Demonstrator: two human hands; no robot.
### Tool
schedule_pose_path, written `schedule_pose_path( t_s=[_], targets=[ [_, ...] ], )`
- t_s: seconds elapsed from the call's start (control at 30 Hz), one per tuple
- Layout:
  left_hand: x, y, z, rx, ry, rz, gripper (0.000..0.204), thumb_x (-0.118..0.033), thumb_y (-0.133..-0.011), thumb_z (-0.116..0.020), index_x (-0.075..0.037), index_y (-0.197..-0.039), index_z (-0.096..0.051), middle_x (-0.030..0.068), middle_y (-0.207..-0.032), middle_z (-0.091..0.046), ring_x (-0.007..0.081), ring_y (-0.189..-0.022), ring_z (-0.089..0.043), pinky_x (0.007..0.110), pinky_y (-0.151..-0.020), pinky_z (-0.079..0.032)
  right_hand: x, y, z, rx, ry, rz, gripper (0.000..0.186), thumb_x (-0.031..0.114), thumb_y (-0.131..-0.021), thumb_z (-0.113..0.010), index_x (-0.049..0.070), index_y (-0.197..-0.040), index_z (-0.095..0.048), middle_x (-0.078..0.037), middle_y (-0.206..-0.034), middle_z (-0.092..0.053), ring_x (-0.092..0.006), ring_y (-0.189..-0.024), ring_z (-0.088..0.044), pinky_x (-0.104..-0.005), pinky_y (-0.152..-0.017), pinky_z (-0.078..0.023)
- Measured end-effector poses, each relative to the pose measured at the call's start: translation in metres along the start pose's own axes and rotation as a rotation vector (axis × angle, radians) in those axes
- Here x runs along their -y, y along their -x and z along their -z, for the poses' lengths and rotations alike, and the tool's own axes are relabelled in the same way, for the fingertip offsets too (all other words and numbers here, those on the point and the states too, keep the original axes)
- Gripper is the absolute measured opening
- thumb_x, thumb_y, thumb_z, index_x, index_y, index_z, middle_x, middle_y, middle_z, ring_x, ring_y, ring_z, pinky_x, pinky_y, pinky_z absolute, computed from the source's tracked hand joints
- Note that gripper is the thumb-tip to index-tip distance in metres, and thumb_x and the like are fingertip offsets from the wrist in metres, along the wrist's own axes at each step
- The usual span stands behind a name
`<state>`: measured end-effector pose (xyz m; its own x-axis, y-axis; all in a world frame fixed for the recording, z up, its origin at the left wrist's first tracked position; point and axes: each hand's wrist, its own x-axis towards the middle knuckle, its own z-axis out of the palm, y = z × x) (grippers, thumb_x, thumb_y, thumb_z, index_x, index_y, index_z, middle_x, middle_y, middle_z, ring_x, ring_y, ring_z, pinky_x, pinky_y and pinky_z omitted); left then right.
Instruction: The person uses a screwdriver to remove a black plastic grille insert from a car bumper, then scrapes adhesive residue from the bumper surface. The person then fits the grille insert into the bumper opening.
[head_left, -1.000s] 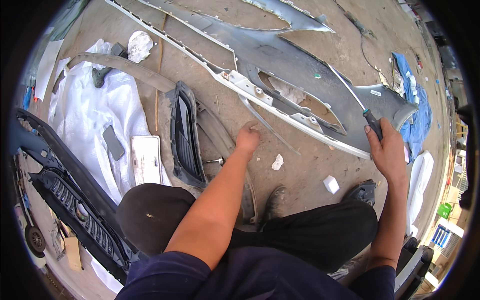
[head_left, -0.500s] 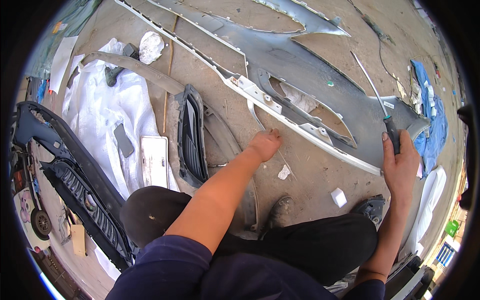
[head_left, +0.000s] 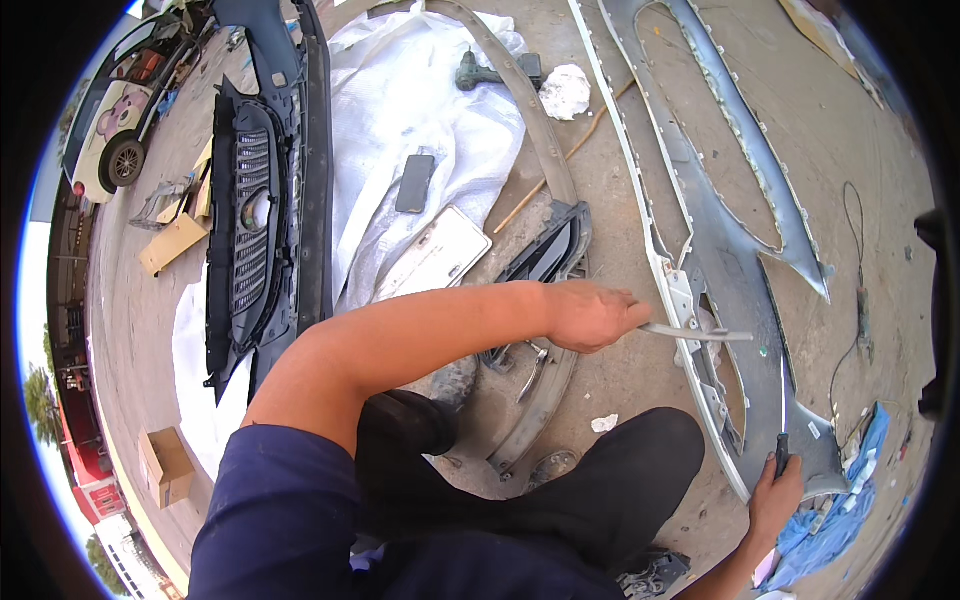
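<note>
My left hand [head_left: 598, 315] is closed around one end of a slim grey curved strip [head_left: 705, 334]. The strip's far end sticks out to the right, above the white edge of a big grey bumper cover [head_left: 722, 235] lying on the floor. In my right hand [head_left: 777, 497], low on the right, is a screwdriver [head_left: 783, 445] with a dark handle, its thin shaft pointing away from me over the bumper cover. A black vent grille [head_left: 548, 248] lies under my left forearm, which partly hides it. Close by rests a shiny metal tool [head_left: 535, 372].
Left of me stands a black bumper with a grille [head_left: 318, 170]. A white plastic sheet [head_left: 365, 100] bears a cordless drill [head_left: 480, 72], a phone [head_left: 415, 183] and a white panel [head_left: 440, 255]. A long curved trim [head_left: 540, 425] crosses the floor. Blue plastic [head_left: 820, 540] lies at right.
My left hand has raised the grey strip off the floor and brought it rightward to the bumper cover. My right hand has lowered with the screwdriver. The view has turned leftward.
</note>
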<state>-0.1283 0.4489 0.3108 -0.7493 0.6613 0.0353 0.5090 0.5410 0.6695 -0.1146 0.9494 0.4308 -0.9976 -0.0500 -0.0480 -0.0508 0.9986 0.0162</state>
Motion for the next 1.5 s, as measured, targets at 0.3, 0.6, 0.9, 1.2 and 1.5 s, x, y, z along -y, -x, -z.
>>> schedule_pose_path(
  t_s=[0.3,0.6,0.9,1.2,1.5],
  targets=[
    [-0.094,0.188,0.172,-0.777,-0.081,0.706,0.018,-0.015,-0.115,-0.056,0.001,-0.123,-0.059,0.0238,-0.093,-0.071,0.0372,-0.08,-0.069,0.044,-0.077,-0.053,0.178,-0.057,-0.036,0.165,-0.367,0.393,0.028,0.024,-0.11,-0.066,-0.004,-0.111,-0.065,-0.028,-0.082,-0.069,-0.0539,-0.077,-0.068,-0.0582,-0.073,-0.052],
    [-0.263,0.396,0.103,-1.358,-0.346,1.123,0.027,-0.026,-0.115,-0.065,-0.005,-0.124,-0.078,0.0089,-0.108,-0.064,0.0225,-0.097,-0.061,0.037,-0.087,-0.05,0.256,-0.076,-0.216,0.698,-0.327,0.452,0.033,0.027,-0.108,-0.067,-0.006,-0.107,-0.067,-0.018,-0.076,-0.072,-0.0348,-0.069,-0.078,-0.0478,-0.062,-0.059],
    [-0.386,0.426,0.003,-1.727,-0.329,1.571,0.032,-0.03,-0.114,-0.069,-0.009,-0.136,-0.077,0.0058,-0.106,-0.064,0.0154,-0.087,-0.059,0.032,-0.076,-0.051,0.232,-0.094,-0.294,0.922,-0.335,0.309,0.035,0.028,-0.107,-0.068,-0.007,-0.111,-0.068,-0.014,-0.083,-0.073,-0.0257,-0.06,-0.07,-0.041,-0.053,-0.055],
    [-0.466,0.418,-0.117,-2.114,-0.382,1.581,0.029,-0.021,-0.113,-0.071,-0.001,-0.135,-0.075,0.0036,-0.099,-0.073,0.0128,-0.088,-0.069,0.029,-0.083,-0.058,0.257,-0.067,-0.295,0.452,-0.372,0.616,0.037,0.026,-0.108,-0.066,-0.003,-0.13,-0.074,-0.023,-0.117,-0.079,-0.0325,-0.112,-0.076,-0.0409,-0.097,-0.058],
    [-0.51,0.368,-0.055,-2.168,-0.752,1.149,0.023,-0.014,-0.112,-0.07,0.005,-0.124,-0.077,0.013,-0.116,-0.073,0.0209,-0.103,-0.076,0.036,-0.094,-0.064,0.444,0.002,-0.134,0.927,-1.12,0.796,0.03,0.022,-0.115,-0.065,-0.002,-0.128,-0.077,-0.009,-0.107,-0.079,-0.0132,-0.093,-0.072,-0.0302,-0.082,-0.059]
  ],
)
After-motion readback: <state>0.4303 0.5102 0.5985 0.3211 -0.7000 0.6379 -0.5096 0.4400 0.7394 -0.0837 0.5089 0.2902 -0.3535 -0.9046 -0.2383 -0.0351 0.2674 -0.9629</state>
